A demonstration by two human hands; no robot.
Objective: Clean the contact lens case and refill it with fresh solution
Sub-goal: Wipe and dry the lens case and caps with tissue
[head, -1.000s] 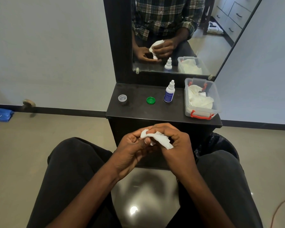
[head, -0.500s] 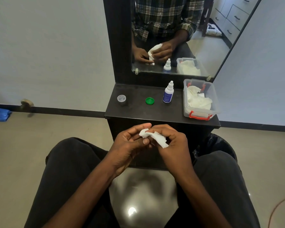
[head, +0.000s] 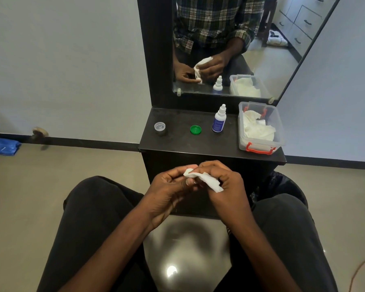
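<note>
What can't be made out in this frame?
- Head view: whatever the tissue wraps; the left hand and right hand cover it.
- The solution bottle label: too small to read.
- The clear cap contents: too small.
- The box bottom: tissues cover it.

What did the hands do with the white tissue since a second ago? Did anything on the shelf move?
Very little changed. Both hands, left hand and right hand, still hold the white tissue above the lap, their fingers only shifting slightly around it. Nothing was picked up or let go. On the shelf, the clear cap, green cap, solution bottle and tissue box stayed where they were.
</note>
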